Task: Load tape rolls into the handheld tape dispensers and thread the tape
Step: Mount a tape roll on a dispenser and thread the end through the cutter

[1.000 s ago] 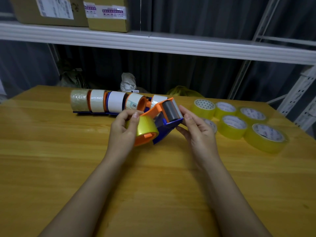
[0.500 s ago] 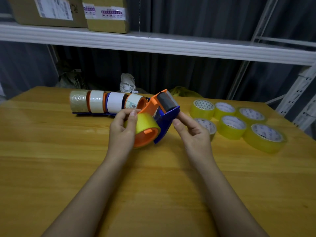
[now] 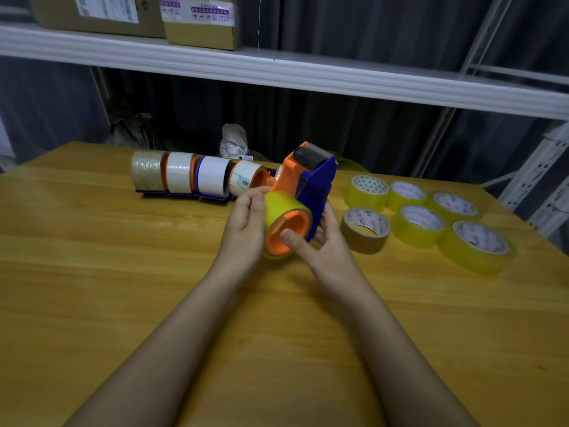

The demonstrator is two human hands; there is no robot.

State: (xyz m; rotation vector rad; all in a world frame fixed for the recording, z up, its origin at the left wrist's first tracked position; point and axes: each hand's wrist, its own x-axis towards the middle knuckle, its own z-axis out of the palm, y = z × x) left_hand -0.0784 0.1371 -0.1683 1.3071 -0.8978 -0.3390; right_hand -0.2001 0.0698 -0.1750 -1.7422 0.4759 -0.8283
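- Wooden table fills most of the view, with dark curtains and a white shelf behind it.
- Two cardboard boxes sit on the shelf.
- Both hands hold up a blue and orange tape dispenser just above the middle of the table.
- A yellow tape roll sits on the dispenser's orange wheel.
- The left hand curls round the left side of the yellow roll, fingers on top.
- The right hand grips the dispenser from the right, with its thumb pressed on the orange wheel.
- A row of loaded dispensers lies at the back of the table, to the left of the hands.
- Five yellow spare rolls lie flat on the right.
- One brown roll lies beside them, just by the right hand.
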